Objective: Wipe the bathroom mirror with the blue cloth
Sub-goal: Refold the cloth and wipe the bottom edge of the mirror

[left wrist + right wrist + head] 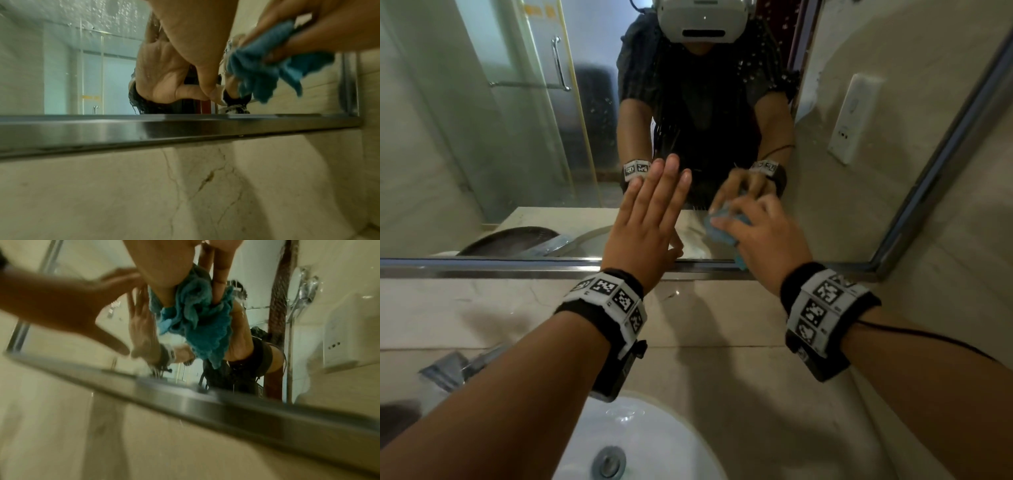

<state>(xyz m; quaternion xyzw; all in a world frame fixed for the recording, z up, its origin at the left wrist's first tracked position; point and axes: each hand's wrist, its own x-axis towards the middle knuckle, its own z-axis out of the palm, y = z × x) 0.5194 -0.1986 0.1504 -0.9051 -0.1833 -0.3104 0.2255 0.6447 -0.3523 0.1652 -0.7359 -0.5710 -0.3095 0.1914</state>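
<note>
A bathroom mirror (517, 137) in a metal frame (482, 269) hung on a beige marble wall (722, 308), above a white sink (654, 445) with a metal drain (608, 463) and a tap (452, 368) at the left. The glass was speckled with water drops and reflected a glass shower door with a handle, a white wall socket, and a person in a dark top wearing a white headset. The left hand (645, 219) was spread flat with its fingers straight and close together, the thumb tip touching the glass low down near the frame. Just beside it, the right hand (760, 233) gripped a bunched blue cloth (717, 229), fingers curled round it, and pressed it against the lower part of the mirror. In the left wrist view the cloth (267, 68) hung in loose folds below the gripping fingers (304, 39). Both wrists wore black bands with black-and-white square markers.
</note>
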